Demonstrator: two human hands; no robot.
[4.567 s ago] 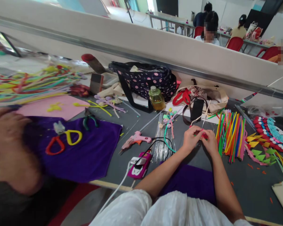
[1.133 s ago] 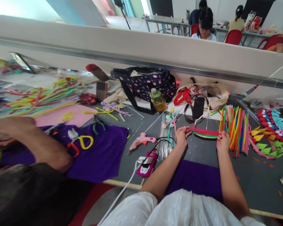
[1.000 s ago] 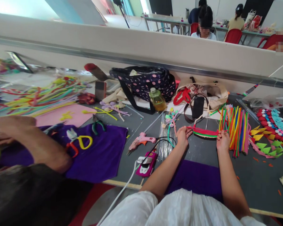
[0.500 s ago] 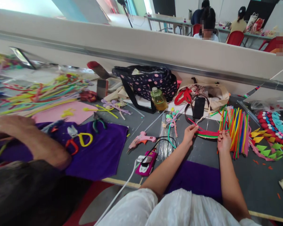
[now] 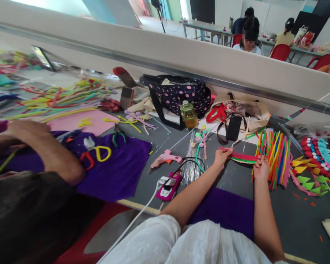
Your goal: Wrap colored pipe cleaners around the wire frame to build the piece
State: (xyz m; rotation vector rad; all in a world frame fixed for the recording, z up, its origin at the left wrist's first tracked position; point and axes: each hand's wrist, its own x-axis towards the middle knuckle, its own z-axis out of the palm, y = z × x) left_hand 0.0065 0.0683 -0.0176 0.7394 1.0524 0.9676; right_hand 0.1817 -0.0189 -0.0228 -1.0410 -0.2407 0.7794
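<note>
Between my two hands stretches a thin bundle of pipe cleaners (image 5: 243, 158), red above with green and a pale strand below. Its left part is pinched in the fingers of my left hand (image 5: 222, 157), and red ends stick out beyond them. My right hand (image 5: 261, 168) grips the other end, beside a fanned pile of multicoloured pipe cleaners (image 5: 277, 157). The pale strand sags a little under the red ones. Below my forearms lies a purple cloth (image 5: 222, 211) on the dark grey table (image 5: 233, 181).
Left of my arms are a pink glue gun (image 5: 165, 158), a magenta toy-car-shaped device (image 5: 169, 187) with cables, and clear sticks (image 5: 191, 167). A bottle (image 5: 189, 116) and bags stand behind. At left, a co-worker's arm (image 5: 52, 154) rests near scissors (image 5: 103, 153). Yellow and green pointed pieces (image 5: 309, 181) lie right.
The camera view has turned slightly, shifting the background right. Both hands keep hold of the pipe cleaners, and the red strands now stand more apart from the green and pale ones.
</note>
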